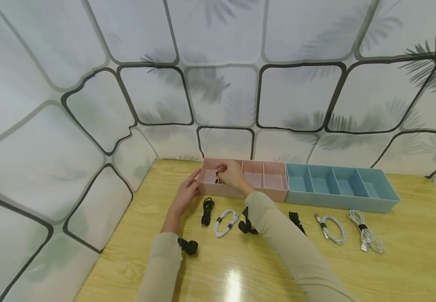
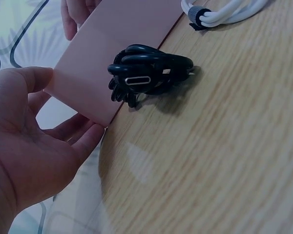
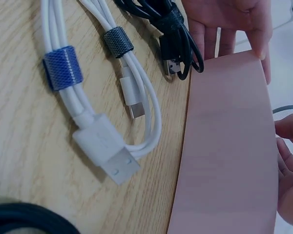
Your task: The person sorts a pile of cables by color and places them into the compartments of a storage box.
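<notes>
My left hand (image 1: 186,193) grips the left end of a pink divided box (image 1: 278,195). In the left wrist view its thumb lies at the box's upper edge and its fingers curl about the lower end corner. My right hand (image 1: 232,175) reaches into the box's left compartment and pinches a small black-and-white item (image 1: 217,177), too small to name. In the right wrist view the box wall hides part of that hand's fingers. A coiled black cable (image 2: 146,70) lies before the box, beside a coiled white USB cable (image 3: 102,141) with blue and black straps.
A blue divided box (image 1: 335,200) adjoins the pink one. Before it lie a black cable (image 1: 295,219) partly behind my right sleeve and two white cables, one looped (image 1: 323,225), one bundled (image 1: 369,239). A black item with a yellow patch (image 1: 243,219) sits by my right cuff. Patterned fabric walls (image 1: 225,96) stand behind.
</notes>
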Motion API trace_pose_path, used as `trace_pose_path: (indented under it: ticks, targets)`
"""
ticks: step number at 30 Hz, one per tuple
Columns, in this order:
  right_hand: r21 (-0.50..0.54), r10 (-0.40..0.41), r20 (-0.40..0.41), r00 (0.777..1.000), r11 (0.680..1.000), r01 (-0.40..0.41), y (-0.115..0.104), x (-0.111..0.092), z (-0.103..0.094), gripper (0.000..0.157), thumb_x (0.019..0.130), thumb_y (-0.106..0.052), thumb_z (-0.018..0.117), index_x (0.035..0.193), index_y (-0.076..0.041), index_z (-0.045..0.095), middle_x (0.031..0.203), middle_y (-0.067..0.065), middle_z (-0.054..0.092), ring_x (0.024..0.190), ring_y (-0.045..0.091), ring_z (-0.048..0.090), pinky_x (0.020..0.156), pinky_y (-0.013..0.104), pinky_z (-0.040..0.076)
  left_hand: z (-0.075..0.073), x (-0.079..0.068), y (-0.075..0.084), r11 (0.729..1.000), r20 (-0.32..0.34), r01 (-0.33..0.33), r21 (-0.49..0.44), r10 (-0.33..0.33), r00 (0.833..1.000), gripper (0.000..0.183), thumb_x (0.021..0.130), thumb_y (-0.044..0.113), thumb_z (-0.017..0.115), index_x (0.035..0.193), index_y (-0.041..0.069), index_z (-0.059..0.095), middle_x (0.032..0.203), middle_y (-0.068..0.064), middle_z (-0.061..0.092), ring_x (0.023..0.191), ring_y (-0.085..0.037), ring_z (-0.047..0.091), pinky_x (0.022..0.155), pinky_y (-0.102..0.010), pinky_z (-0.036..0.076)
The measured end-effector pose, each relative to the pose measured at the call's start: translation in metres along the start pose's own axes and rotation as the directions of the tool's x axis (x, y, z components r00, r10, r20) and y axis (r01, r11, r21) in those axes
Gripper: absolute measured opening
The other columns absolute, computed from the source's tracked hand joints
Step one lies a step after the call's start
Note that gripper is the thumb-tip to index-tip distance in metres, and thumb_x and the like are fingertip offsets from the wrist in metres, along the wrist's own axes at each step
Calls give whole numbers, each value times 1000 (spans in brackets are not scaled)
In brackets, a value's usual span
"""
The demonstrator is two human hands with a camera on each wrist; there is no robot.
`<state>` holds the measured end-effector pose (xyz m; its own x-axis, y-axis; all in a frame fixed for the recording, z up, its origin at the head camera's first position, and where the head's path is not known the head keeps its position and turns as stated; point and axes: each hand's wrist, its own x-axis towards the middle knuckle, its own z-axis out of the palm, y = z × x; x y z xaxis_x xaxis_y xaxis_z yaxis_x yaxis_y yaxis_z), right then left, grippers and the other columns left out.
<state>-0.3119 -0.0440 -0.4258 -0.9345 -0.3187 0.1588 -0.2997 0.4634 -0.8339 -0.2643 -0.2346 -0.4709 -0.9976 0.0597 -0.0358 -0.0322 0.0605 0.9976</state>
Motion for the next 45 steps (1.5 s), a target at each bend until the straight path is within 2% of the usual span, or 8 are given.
trace_pose_path:
  ticks: [4, 6, 13, 17, 23, 31, 37, 45]
  targets:
    - [34, 6, 1, 1000, 999, -6, 1, -5, -7, 28, 91, 3, 59, 117, 4, 69, 103, 21, 68, 69, 29, 67, 59, 28, 54, 2, 2, 0, 1000, -6, 2, -4, -2, 1000, 52, 105, 10, 43, 156, 11, 33, 148, -33, 40, 132, -45, 44, 108, -52, 42]
    - [56, 15, 3, 1000, 998, -15, 2, -7, -10, 27, 92, 3, 58, 118, 5, 67, 101, 20, 67, 73, 33, 68, 59, 28, 56, 2, 2, 0, 1000, -4, -1, -10, 1, 1000, 52, 105, 10, 44, 156, 11, 34, 148, -32, 40, 132, -45, 45, 108, -52, 42]
    - [145, 54, -10, 998, 988, -52, 3, -18, -24, 30, 92, 3, 59, 122, 6, 64, 107, 22, 65, 89, 41, 66, 75, 46, 60, 2, 2, 4, 1000, 17, 17, -17, -17, 1000, 53, 104, 8, 43, 156, 9, 32, 148, -35, 37, 134, -45, 41, 110, -53, 39]
    - [184, 65, -22, 998, 981, -60, 3, -25, -33, 33, 91, 4, 60, 123, 6, 64, 108, 23, 64, 92, 45, 65, 74, 45, 60, 0, 1, 2, 1000, -13, 17, -3, -17, 1000, 52, 105, 12, 44, 156, 13, 34, 154, -29, 32, 137, -43, 39, 110, -50, 39]
    - [221, 57, -62, 997, 974, -42, 6, -37, -48, 33, 89, 5, 60, 121, 6, 65, 102, 20, 63, 85, 44, 66, 71, 46, 60, -2, 0, 1, 999, -32, 32, 0, -32, 999, 52, 105, 12, 44, 156, 13, 34, 158, -27, 26, 138, -42, 37, 110, -49, 39]
    - [224, 47, -98, 994, 974, -24, 17, -60, -86, 34, 94, 0, 60, 127, 6, 61, 106, 22, 61, 94, 43, 63, 78, 45, 60, 5, 3, 5, 999, -25, 46, -15, -47, 999, 52, 105, 12, 42, 156, 13, 33, 157, -27, 28, 139, -40, 37, 111, -47, 39]
    - [197, 82, -120, 989, 979, -57, 25, -77, -109, 35, 92, -2, 61, 126, 4, 63, 107, 22, 63, 94, 43, 64, 77, 46, 60, 4, 4, 8, 998, -35, 63, 25, -62, 997, 54, 104, 12, 42, 157, 16, 32, 155, -28, 31, 139, -40, 38, 111, -47, 39]
    - [185, 152, -24, 988, 972, -145, 33, -107, -116, 39, 90, -1, 59, 129, 3, 60, 101, 19, 62, 88, 38, 64, 76, 48, 59, 6, 4, 7, 996, -45, 86, 39, -84, 995, 55, 103, 14, 44, 157, 17, 32, 158, -24, 28, 138, -38, 40, 111, -46, 39]
